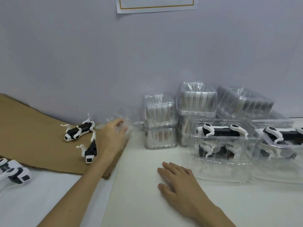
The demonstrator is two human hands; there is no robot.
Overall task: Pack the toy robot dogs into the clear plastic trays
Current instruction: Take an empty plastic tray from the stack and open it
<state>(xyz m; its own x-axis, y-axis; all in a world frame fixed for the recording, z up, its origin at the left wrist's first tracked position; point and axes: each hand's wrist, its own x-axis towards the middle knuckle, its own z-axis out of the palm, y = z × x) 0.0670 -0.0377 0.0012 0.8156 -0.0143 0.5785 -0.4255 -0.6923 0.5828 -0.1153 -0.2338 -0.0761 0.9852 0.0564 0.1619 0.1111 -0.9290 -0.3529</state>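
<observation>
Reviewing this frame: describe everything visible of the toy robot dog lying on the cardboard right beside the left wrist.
The toy robot dog looks like hard plastic: a black body, a white boxy head with a dark square face, and thin white legs. It lies tipped over on the brown cardboard, head toward the camera, legs sticking out into the air. No tray holds it. The left hand reaches past it; the wrist runs close alongside, and whether they touch cannot be told.

Left hand (113,136) stretched forward, right hand (177,179) laid flat on the white table (144,205)
A clear plastic tray (129,122) is touched by the left hand, with two black-and-white toy robot dogs (78,131) just left of it on brown cardboard (32,128).
</observation>
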